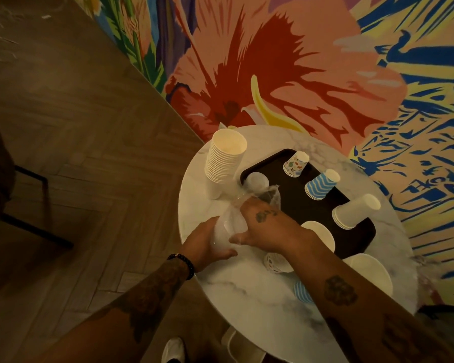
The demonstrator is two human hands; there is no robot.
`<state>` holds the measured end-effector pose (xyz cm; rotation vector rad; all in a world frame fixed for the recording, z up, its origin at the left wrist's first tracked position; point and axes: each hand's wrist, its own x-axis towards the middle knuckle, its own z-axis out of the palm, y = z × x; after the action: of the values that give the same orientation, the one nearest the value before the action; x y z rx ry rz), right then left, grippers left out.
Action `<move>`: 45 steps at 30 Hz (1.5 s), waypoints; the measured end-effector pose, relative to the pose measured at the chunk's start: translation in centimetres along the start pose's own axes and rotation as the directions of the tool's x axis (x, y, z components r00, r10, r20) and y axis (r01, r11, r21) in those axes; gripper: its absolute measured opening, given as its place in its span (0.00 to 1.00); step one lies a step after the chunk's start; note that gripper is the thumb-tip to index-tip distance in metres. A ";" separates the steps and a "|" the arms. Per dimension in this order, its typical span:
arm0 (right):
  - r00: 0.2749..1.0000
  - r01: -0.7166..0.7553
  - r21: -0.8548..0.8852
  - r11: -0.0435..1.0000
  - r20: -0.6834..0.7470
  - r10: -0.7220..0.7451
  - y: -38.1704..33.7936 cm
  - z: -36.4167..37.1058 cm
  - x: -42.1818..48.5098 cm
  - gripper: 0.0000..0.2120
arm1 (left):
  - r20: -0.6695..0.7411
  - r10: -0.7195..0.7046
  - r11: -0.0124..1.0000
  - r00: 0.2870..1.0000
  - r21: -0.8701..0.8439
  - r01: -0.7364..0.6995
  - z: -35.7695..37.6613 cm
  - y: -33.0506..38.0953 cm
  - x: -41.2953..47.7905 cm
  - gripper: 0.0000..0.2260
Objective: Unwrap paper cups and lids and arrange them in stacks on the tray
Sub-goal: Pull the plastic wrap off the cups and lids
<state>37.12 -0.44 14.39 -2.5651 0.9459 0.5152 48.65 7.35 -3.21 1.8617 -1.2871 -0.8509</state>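
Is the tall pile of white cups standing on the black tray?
No, the tall pile of white cups stands on the marble table, just beside the black tray, off its left edge.

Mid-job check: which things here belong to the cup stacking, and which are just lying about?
Job: tray, wrapped stack gripped by left hand and right hand, tall white cup stack, blue wavy cups, patterned cups, plain white cups.
Lying about: chair, mural wall.
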 end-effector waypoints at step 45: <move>0.975 -0.215 0.330 0.919 0.131 0.181 1.1 0.2 2.6 0.20 | -0.022 -0.014 0.983 1.000 -0.182 0.010 0.2 1.7 -1.1 0.38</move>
<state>38.22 -2.57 12.81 -2.1277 1.1559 0.4781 47.36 7.92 -1.69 1.7318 -1.1446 -0.9185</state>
